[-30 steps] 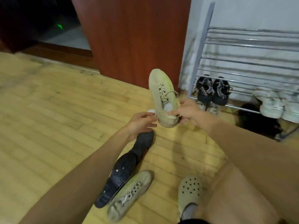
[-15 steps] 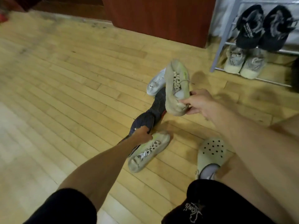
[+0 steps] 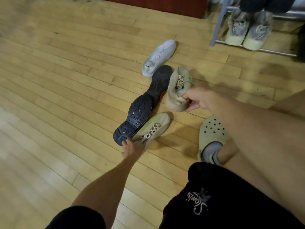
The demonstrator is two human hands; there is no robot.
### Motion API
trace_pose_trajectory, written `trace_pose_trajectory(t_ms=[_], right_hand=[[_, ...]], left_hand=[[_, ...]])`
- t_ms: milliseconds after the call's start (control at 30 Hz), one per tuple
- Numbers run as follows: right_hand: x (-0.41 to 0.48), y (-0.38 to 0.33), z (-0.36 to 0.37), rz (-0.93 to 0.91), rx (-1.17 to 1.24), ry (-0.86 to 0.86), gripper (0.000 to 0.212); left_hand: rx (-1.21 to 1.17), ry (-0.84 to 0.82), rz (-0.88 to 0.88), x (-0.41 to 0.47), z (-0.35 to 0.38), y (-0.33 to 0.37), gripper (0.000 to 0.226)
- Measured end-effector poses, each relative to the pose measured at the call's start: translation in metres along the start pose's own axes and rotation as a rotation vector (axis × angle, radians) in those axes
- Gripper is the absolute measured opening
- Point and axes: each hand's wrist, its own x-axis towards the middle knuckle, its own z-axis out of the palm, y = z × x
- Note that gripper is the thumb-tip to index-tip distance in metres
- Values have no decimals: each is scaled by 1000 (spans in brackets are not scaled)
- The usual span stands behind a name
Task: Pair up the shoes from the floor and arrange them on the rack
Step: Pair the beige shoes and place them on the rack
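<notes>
My right hand [image 3: 200,100] grips the heel of a beige sneaker [image 3: 179,89] with white laces, held just above the wooden floor. Its matching beige sneaker [image 3: 153,129] with a green stripe lies on the floor, and my left hand [image 3: 132,148] has its fingers closed on that shoe's heel. Between them lie two dark shoes [image 3: 149,103] sole-up, end to end. A pale white sneaker [image 3: 159,57] rests on the floor beyond them. The metal shoe rack [image 3: 217,25] stands at the top right with a grey-beige pair [image 3: 247,28] on its bottom rail.
My foot in a pale green clog [image 3: 212,136] rests on the floor at the right, beside my bare leg and black shorts. A reddish wooden panel [image 3: 156,4] runs along the top edge. Dark shoes [image 3: 264,4] sit on the rack's upper rail.
The view has tilted down. My right hand lowered the beige sneaker toward the floor. My left hand slid from the dark sole to the heel of the matching beige sneaker.
</notes>
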Motion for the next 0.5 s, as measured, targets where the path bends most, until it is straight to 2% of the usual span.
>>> trace_pose_trajectory(t_ms=[67, 200, 267, 400, 500], right_hand=[[-1, -4, 6, -10, 5, -21, 38], [0, -9, 8, -58, -15, -8, 38], [-1, -10, 6, -79, -20, 9, 42], [-4, -5, 0, -97, 2, 59, 42], [-7, 0, -4, -70, 13, 51, 26]], left_hand=[[7, 16, -26, 3, -2, -1, 70], [62, -56, -65, 2, 6, -3, 82], [21, -155, -53, 1, 10, -6, 73], [-306, -300, -83, 3, 13, -14, 34], [-371, -377, -138, 0, 19, -16, 40]])
